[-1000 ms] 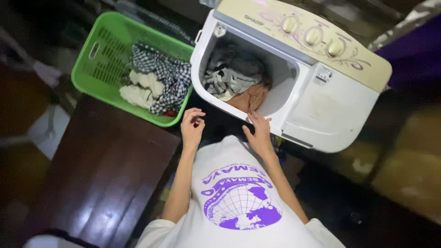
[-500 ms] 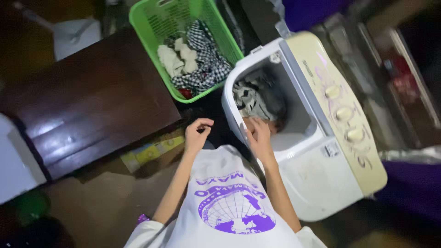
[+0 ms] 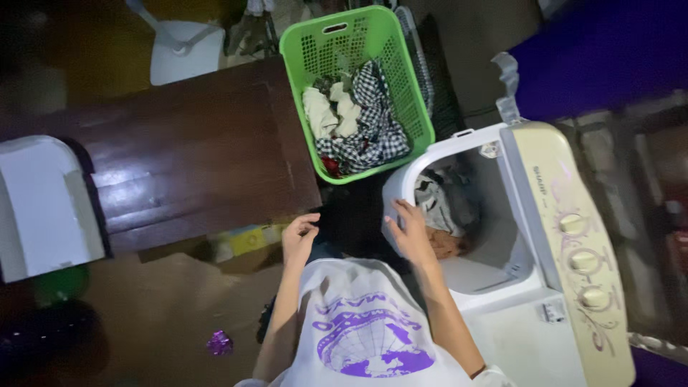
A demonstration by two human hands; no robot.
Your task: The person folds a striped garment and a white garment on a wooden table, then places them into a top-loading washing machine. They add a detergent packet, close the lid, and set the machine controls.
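Right hand (image 3: 412, 233) rests with loose fingers on the washer (image 3: 502, 287) rim, just beside dim, indistinct clothes (image 3: 441, 215); left hand (image 3: 299, 236) hovers half-curled, grasping nothing.

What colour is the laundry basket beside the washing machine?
Bright green, seen in the head view: the laundry basket holds a black-and-white checked cloth.

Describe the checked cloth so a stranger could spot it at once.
Find the white washing machine where the right hand rests on the rim. Just beyond it stands a green laundry basket. The checked cloth lies inside, black-and-white squares beside plain cream pieces.
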